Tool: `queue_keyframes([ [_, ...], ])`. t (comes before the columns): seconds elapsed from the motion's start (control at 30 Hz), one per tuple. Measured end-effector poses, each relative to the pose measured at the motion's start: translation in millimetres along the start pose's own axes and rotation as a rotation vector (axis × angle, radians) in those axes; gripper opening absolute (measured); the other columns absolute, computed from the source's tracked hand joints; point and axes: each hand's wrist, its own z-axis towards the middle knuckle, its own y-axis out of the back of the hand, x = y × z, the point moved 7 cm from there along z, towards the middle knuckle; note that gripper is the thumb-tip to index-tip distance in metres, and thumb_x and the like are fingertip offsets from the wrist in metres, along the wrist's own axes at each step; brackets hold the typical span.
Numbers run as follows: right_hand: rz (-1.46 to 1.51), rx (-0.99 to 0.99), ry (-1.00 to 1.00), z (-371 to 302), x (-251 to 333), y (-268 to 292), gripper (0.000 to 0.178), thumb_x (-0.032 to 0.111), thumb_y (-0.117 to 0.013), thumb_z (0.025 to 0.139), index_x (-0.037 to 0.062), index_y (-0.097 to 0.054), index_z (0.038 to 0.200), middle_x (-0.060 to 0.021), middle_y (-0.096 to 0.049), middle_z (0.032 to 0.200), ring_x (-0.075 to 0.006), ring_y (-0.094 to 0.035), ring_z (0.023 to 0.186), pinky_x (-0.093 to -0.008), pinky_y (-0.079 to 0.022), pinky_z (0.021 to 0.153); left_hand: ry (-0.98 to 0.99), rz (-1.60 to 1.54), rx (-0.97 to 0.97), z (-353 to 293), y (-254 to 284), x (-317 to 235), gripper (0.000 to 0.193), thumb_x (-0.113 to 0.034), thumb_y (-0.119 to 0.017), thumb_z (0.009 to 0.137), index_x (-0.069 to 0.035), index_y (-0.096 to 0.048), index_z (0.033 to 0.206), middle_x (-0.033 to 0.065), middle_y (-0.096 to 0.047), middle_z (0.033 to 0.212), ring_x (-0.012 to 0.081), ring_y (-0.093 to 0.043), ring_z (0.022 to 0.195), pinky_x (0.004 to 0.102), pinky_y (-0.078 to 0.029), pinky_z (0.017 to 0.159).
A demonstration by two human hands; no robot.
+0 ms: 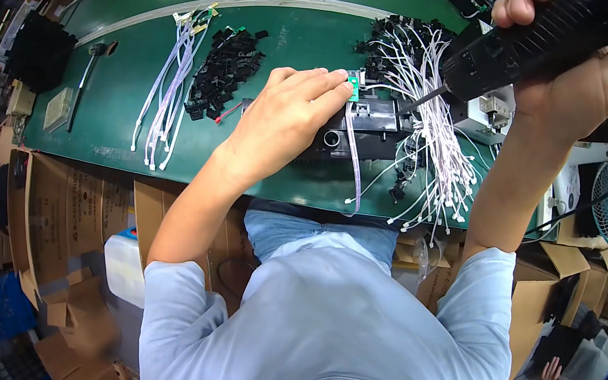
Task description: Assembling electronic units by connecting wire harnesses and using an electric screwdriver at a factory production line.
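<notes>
Housing (384, 124) lies crosswise near the tabletop's (299, 41) front edge, left hand (286, 116) nearer, holding a green board (354, 88). Right hand (575, 94) grips a screwdriver (502, 59).

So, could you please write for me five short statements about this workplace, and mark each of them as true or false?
1. The right hand holds a black electric screwdriver. True.
2. The screwdriver's bit points away from the black plastic housing. False: it points down and left, toward the housing.
3. The left hand is at the green circuit board. True.
4. The large bundle of white cables lies to the left of the housing. False: it lies to the right.
5. The pile of small black plastic parts lies between the smaller group of cables and the left hand. True.
</notes>
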Motion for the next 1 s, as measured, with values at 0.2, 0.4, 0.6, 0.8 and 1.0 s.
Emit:
queue_keyframes([
  [0.2,0.049,0.054,0.019,1,-3,-8,0.071,0.062,-0.034,0.094,-0.0055,-0.05,0.11,-0.0083,-0.06,0.066,-0.0165,-0.062,0.049,-0.0282,-0.053,0.043,0.014,-0.066,-0.052,-1,2,-3,0.027,-0.004,-0.057,0.08,-0.005,-0.061,0.107,0.0101,-0.062,0.118,0.0251,-0.06,0.105,0.0389,-0.042,0.088],
  [0.4,0.06,0.137,0.072,8,-5,-24,0.073,0.063,-0.032,0.094,-0.0054,-0.051,0.108,-0.0088,-0.061,0.066,-0.0165,-0.063,0.05,-0.028,-0.053,0.042,-0.043,0.049,-0.018,0,3,-10,0.023,-0.006,-0.058,0.079,-0.004,-0.059,0.102,0.009,-0.061,0.115,0.0229,-0.06,0.098,0.0387,-0.042,0.088],
  [0.6,-0.588,-0.042,0.212,-7,-6,-49,0.076,0.067,-0.029,0.092,-0.0045,-0.053,0.103,-0.0084,-0.059,0.062,-0.0151,-0.059,0.048,-0.0263,-0.051,0.044,-0.086,0.059,-0.038,1,2,-12,0.024,-0.007,-0.058,0.079,-0.002,-0.058,0.102,0.0108,-0.06,0.114,0.0247,-0.06,0.098,0.0394,-0.044,0.088],
  [0.8,0.047,0.212,0.06,3,-27,-53,0.076,0.068,-0.03,0.092,-0.0037,-0.054,0.101,-0.0076,-0.058,0.061,-0.0144,-0.059,0.048,-0.0254,-0.05,0.044,-0.082,0.023,-0.053,-1,1,-10,0.027,-0.006,-0.059,0.077,-0.002,-0.059,0.104,0.0109,-0.06,0.114,0.025,-0.06,0.099,0.0378,-0.045,0.087],
  [1.0,-0.13,0.009,0.058,2,-27,-47,0.076,0.069,-0.032,0.091,-0.0035,-0.055,0.1,-0.0074,-0.058,0.06,-0.0142,-0.059,0.046,-0.0247,-0.05,0.043,-0.071,0.009,-0.069,-2,2,-9,0.029,-0.005,-0.059,0.076,-0.001,-0.059,0.105,0.011,-0.06,0.114,0.0254,-0.059,0.1,0.0379,-0.045,0.087],
])
